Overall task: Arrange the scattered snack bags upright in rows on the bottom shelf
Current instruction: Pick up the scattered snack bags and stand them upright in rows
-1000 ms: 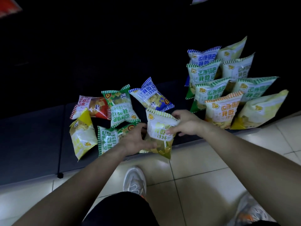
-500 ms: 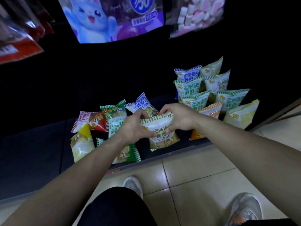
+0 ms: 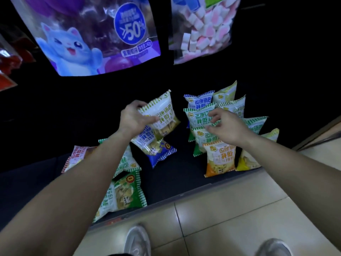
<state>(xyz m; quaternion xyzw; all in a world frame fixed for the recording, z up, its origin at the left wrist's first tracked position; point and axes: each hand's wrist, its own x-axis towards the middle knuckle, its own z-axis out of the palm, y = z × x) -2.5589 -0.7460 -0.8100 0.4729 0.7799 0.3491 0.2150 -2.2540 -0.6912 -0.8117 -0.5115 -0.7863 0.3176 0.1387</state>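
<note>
Head view, nearest at 6 o'clock: pale shoes (image 3: 137,241) on glossy beige floor tiles (image 3: 230,218). Beyond, dark bottom shelf (image 3: 175,174); at 8 o'clock a crinkly green bag (image 3: 127,193) lying flat, at centre a blue bag (image 3: 160,154) flat too. Over that, gripped in the left hand (image 3: 132,119), a glossy green-striped snack bag (image 3: 162,115), fingers curled round its upper left corner, long axis near upright, crimped top tipped toward 11 o'clock. Right hand (image 3: 227,126) at 2 o'clock, fingers loosely bent, holding nothing, before the standing rows (image 3: 200,102), orange bag (image 3: 220,159) in front. Farthest, at 12 o'clock, hanging cat-print pouch (image 3: 88,37) and marshmallow bag (image 3: 203,28).
</note>
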